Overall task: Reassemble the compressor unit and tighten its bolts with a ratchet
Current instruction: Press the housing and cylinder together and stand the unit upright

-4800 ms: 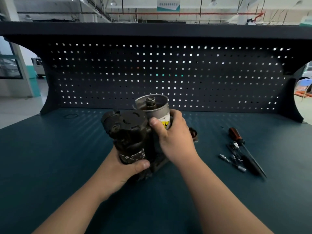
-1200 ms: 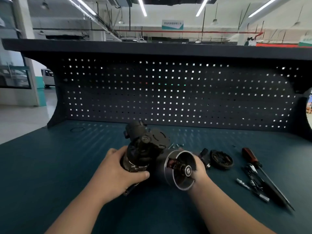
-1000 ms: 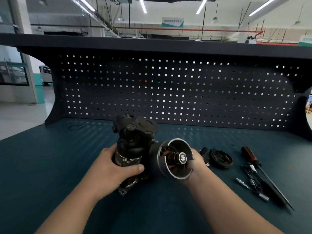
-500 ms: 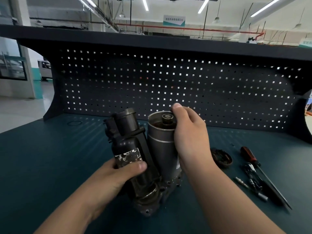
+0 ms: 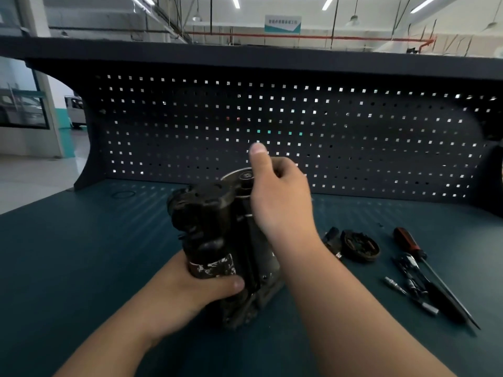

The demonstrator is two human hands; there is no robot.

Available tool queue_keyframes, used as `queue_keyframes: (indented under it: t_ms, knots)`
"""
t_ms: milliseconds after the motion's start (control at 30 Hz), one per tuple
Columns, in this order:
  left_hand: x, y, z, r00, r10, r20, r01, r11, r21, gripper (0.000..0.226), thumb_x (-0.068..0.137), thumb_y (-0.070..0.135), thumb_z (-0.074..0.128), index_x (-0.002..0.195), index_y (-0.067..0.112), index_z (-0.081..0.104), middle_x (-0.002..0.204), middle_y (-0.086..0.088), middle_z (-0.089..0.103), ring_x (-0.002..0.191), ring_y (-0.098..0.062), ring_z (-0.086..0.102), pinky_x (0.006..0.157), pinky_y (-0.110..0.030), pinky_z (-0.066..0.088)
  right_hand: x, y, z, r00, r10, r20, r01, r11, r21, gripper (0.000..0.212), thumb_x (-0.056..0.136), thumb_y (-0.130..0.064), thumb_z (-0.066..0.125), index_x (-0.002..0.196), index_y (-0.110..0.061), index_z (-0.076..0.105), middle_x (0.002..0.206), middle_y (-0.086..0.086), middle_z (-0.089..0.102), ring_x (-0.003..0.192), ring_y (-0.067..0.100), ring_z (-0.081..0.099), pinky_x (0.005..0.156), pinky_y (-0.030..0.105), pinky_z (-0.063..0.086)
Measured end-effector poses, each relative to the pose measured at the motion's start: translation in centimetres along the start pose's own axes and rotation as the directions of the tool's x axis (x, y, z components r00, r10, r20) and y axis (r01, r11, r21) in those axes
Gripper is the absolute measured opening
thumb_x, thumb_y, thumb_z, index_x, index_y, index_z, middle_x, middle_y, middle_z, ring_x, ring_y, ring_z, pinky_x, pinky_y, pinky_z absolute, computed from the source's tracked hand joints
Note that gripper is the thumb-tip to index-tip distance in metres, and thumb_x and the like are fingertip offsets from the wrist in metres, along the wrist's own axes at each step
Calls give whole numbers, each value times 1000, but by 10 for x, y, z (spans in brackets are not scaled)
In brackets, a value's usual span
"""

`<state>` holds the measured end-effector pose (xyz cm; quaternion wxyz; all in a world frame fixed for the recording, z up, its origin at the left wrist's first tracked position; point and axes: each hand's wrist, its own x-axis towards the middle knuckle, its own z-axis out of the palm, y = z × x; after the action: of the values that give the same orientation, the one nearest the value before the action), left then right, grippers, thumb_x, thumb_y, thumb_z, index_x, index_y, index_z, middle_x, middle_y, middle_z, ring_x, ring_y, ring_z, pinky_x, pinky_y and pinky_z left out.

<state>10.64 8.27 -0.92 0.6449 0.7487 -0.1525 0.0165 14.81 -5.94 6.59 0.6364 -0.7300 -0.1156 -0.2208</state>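
Observation:
The compressor unit [image 5: 209, 235] stands upright on the dark green bench: a grimy black cylinder with a torn white label, and a silver cylinder [image 5: 239, 177] beside it whose round top shows. My left hand [image 5: 190, 292] grips the black cylinder low down, with the thumb across the label. My right hand [image 5: 283, 202] is at the upper right of the silver cylinder. Its thumb sticks straight up, clear of the metal, and its fingers curl out of sight on the far side. The image of the right hand is blurred.
To the right of the unit lie a small black part [image 5: 332, 239], a round dark cap [image 5: 359, 244], a red-and-black-handled screwdriver [image 5: 408, 242] and a heap of dark tools and bits [image 5: 413, 284]. A thin ring [image 5: 123, 194] lies at the back left. A pegboard [image 5: 353, 145] closes off the back.
The unit went from lying tilted, with the silver cylinder's open end towards me, to standing upright. My right hand has slid up its side and the thumb has lifted off.

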Motion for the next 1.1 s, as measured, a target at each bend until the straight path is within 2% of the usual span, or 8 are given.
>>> queue_keyframes:
  t_ms: [133,267,433,567,733,833,967,1100]
  knots:
    - [4,-9,-3,993,-15,-116,10,999,-44,30,61,18,78,86,35,74,87,5,75,79,-5,70,61,-9,48,4,4,6,994,-5,108,8,999,-32,45,87,-67,44,111,-32,58,114,-12,60,96,0,58,72,21,42]
    - [8,-15,-8,992,-10,-127,4,999,-44,33,58,18,74,90,23,75,92,0,75,83,-9,70,65,-13,51,-7,16,-4,977,-20,212,33,998,-57,68,81,-68,47,141,-42,29,131,-18,49,111,-1,50,79,11,34]
    - [9,-22,-23,988,-60,-143,53,997,-54,49,56,16,75,104,14,68,98,-1,74,89,-12,70,72,-22,49,-12,14,18,981,-102,164,131,975,-177,88,82,-64,54,151,-32,10,153,-9,23,140,15,28,112,38,30]
    - [2,-32,-53,967,-84,-242,60,993,-104,43,57,6,74,99,9,68,93,-8,75,85,-21,71,68,-28,53,-7,11,42,941,-94,325,167,965,-204,90,83,-67,52,150,-39,-1,158,-8,11,146,22,15,116,49,23]
    - [1,-45,-71,942,-136,-307,73,975,-208,39,66,11,62,105,7,66,100,-15,73,94,-32,68,82,-42,49,-8,39,55,891,-26,454,164,950,-267,89,87,-63,50,150,-40,-8,161,-7,8,147,23,11,117,50,17]
    - [4,-47,-69,943,-159,-292,64,949,-308,36,69,9,60,104,7,68,102,-18,72,89,-32,70,72,-39,58,-12,61,56,890,-90,447,236,930,-283,84,90,-58,49,153,-31,1,160,-4,16,146,19,17,118,43,21]
    - [5,-44,-67,955,-85,-284,7,965,-264,27,56,5,74,82,13,78,89,-10,74,78,-20,72,60,-22,56,2,72,46,953,-166,252,220,954,-204,54,92,-52,40,140,-28,43,138,-7,52,125,12,48,102,29,38]
    - [7,-36,-59,969,5,-249,-37,992,-122,42,49,5,82,89,10,72,87,-2,75,78,-10,70,60,-12,51,28,110,3,987,119,-109,-153,907,-393,29,99,-24,39,119,-20,59,122,2,63,110,25,58,86,29,41]
